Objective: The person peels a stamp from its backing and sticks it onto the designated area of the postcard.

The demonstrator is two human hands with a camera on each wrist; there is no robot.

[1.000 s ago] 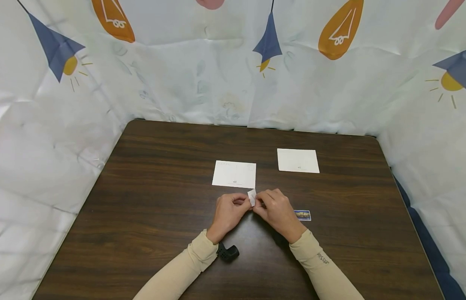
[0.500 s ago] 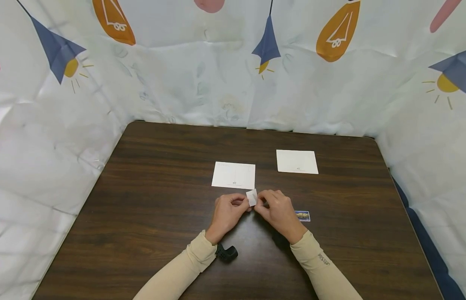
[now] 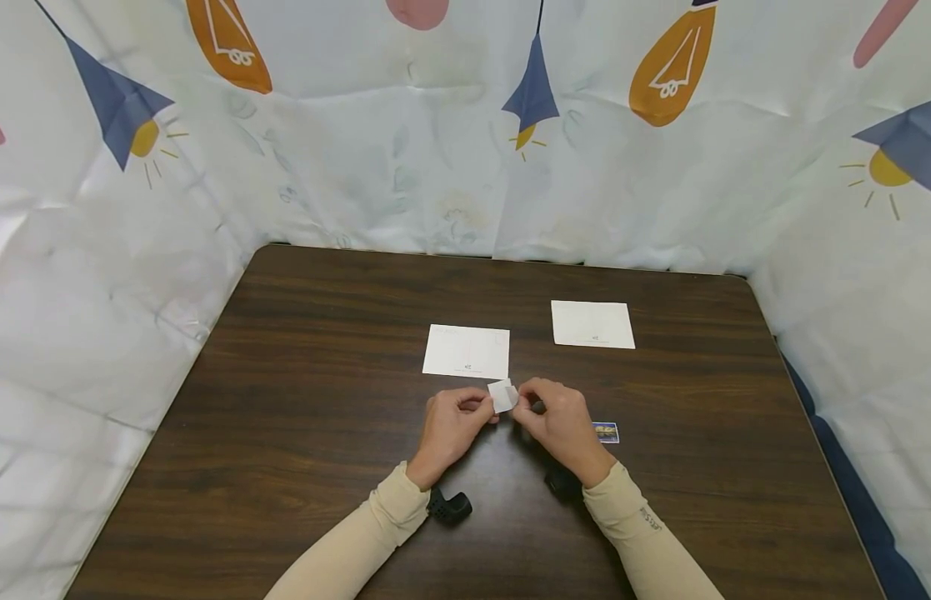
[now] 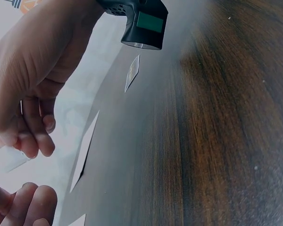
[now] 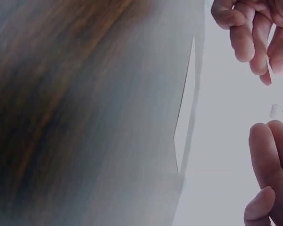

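A small white piece of paper [image 3: 501,396] is held above the table between both hands, with a narrow flap lifted at its right end. My left hand [image 3: 453,423] pinches the left edge between thumb and fingers. At the flap, my right hand [image 3: 561,425] pinches with its thumb and forefinger. In the left wrist view the paper [image 4: 15,159] is pale and blurred under the right fingertips. A small picture stamp [image 3: 606,432] lies just right of the right hand, partly hidden by it.
Beyond the hands lie two white postcards, the nearer one [image 3: 467,350] in the middle and the farther one [image 3: 593,324] to its right. A black wrist camera [image 3: 450,507] hangs under the left wrist. White printed cloth [image 3: 405,167] encloses the dark wooden table [image 3: 285,400].
The white paper has turned so more of its face shows, and a flap has come up at its right end. My right fingers have drawn slightly rightward.
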